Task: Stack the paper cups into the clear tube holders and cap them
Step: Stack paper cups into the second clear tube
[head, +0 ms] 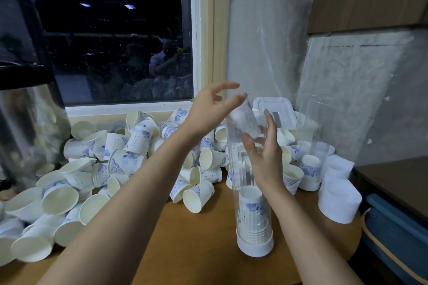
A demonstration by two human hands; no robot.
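Wooden table (203, 238) under a dark window (115, 41) carries the work. A clear tube (234, 169) stands upright on its white base cap (254, 247), just in front of the right hand (264, 159), with a short nested stack of cups (253, 213) at its bottom, well below that hand. At the tube's mouth a single paper cup (245, 120) sits tilted and blurred, between the two hands. The left hand (206, 111) is just to the cup's left with its fingers spread wide; one fingertip (238, 98) is at the cup's upper end, though the blur hides whether it touches. The right hand is also wide, with straight fingers along the tube's right side and its thumb across the tube's front just below the cup. Below and left of the left forearm lies a big heap of loose cups (92, 169), white with blue print, mostly on their sides. To the right of the right hand stands a second clear tube (310, 169) holding cups, and further right a cluster of white caps (338, 201). Beyond the right fingertips, against the wall, rests a white lidded box (273, 106). A blue bag (393, 233) sits off the table's edge, far right of the right forearm.
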